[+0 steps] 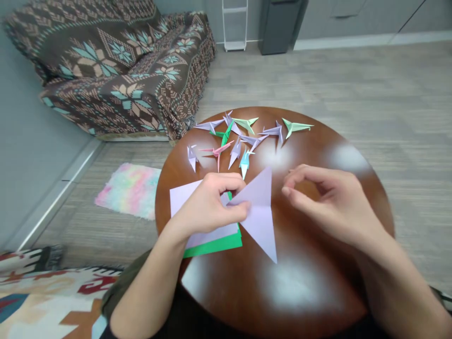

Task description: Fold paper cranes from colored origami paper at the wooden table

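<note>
My left hand point(226, 202) pinches a folded lilac sheet of origami paper point(259, 207) between thumb and fingers. The sheet has a crease across its middle and two pointed corners, one up and one down. To the right of it, my right hand point(325, 197) hovers apart from the paper, its thumb and fingertips brought together with nothing visible in them. Under my left hand lies a stack of square paper point(187, 193), lilac on top, with a green sheet point(215, 245) showing along its near edge.
Several folded paper cranes in lilac, green, pink and blue, among them a pink crane point(218, 151) and a blue crane point(245, 162), sit at the far side of the round brown table point(300, 282). Beyond are a covered sofa point(141, 84), a fluffy rug point(129, 190) and a dark bin point(280, 26).
</note>
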